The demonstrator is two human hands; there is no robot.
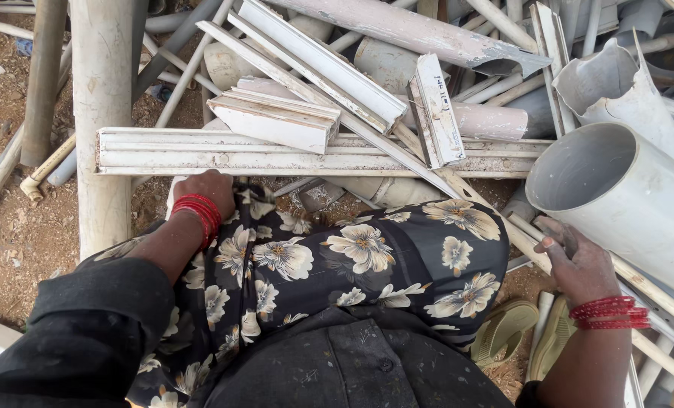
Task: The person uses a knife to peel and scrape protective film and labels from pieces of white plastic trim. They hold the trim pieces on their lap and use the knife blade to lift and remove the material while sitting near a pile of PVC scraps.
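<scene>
Beneath our knees, the long white plastic channel strip (276, 160) lies across the scrap pile; our left hand (205, 189) curls closed just below it, while our right hand (571, 261) rests half-open beside the wide grey pipe (624, 196).

Head camera looks steeply down, close over the lap.

No packages, labels, signs, screens

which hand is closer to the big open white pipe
Right. The right hand rests on a thin strip just below the big white pipe mouth; the left hand is far across the lap, by the long flat trunking piece.
</scene>
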